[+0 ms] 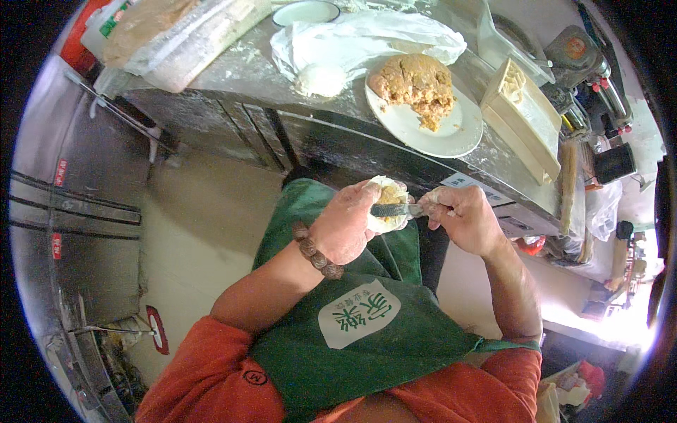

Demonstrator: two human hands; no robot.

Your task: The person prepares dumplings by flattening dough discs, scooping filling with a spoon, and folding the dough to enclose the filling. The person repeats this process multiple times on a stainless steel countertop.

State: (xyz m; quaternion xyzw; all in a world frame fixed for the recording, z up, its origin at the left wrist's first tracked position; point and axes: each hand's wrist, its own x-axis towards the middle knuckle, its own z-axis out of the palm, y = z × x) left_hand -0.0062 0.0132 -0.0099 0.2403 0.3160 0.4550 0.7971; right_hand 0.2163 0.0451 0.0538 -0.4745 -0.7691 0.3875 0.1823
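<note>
My left hand [346, 222], dusted with flour, cups a round dough wrapper [382, 224] with yellowish-brown filling [392, 195] in its middle. In my right hand [460, 214] is the end of a flat metal filling spatula [390, 210], whose blade lies across the filling. Beyond my hands, on the floured counter, stands a white plate [455, 140] holding a large mound of ground-meat filling [412, 79]. The mound is dug away on its near side. Left of the plate a lump of white dough [320, 79] lies against a crumpled clear plastic bag [365, 39].
A pale wooden box [523, 116] sits right of the plate, with a clear plastic bin [513, 42] behind it. A long floury container [195, 47] and a round enamel dish [307, 11] occupy the counter's left and back. Steel cabinet doors [95, 211] stand at my left.
</note>
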